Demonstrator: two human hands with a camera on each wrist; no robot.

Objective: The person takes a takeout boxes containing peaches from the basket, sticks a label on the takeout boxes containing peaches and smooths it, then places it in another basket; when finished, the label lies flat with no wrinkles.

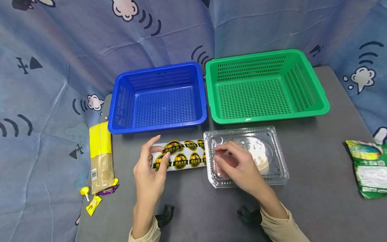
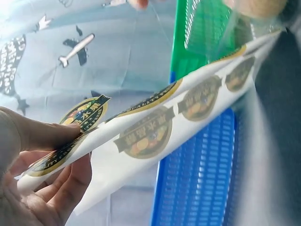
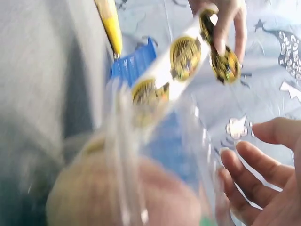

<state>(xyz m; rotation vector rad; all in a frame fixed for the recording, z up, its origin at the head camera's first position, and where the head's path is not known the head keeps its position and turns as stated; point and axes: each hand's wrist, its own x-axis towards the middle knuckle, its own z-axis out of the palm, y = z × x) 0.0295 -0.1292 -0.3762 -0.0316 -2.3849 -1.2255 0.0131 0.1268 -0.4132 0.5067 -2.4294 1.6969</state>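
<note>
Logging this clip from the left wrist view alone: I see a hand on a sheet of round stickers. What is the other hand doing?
Observer: The right hand rests on the lid of a clear plastic clamshell box.
Operator: Where is that box?
Observer: On the grey table, in front of the green basket.
Operator: Anything inside either basket?
Observer: No; the green one and the blue basket both show bare mesh floors.
Operator: Is the sheet lifted?
Observer: The left hand holds the left end of the sticker sheet; its right end reaches the box.

Blue basket (image 1: 157,97) beside green basket (image 1: 266,85); snack packets at table edges.
</note>
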